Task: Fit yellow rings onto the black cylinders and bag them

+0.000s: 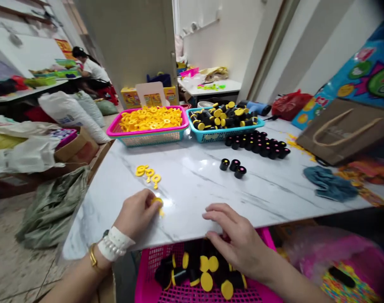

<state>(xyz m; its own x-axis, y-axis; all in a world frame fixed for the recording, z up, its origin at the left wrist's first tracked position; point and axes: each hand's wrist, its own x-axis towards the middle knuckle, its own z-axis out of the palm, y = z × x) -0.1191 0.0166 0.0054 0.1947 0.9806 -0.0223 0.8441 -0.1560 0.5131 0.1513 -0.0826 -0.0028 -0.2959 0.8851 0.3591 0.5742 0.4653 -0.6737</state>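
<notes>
My left hand [140, 213] is closed on a small yellow ring-shaped piece [157, 201] at the near edge of the marble-patterned table [185, 185]. Just beyond it lie several similar yellow pieces [149, 173]. My right hand [231, 235] hovers at the table's front edge, fingers apart, with nothing visible in it. Below it, a pink basket [144, 277] holds several black cylinders with yellow ends [206, 281]. Three black cylinders [235, 165] stand beyond my right hand, and a larger group of them [258, 144] is behind, at the right.
At the back, a pink-rimmed basket [154, 140] holds yellow pieces, beside a blue basket [211, 135] of black-and-yellow cylinders. A brown paper bag [340, 130] and blue cloth [329, 183] lie right. A person [92, 71] sits far left, past white sacks [73, 113].
</notes>
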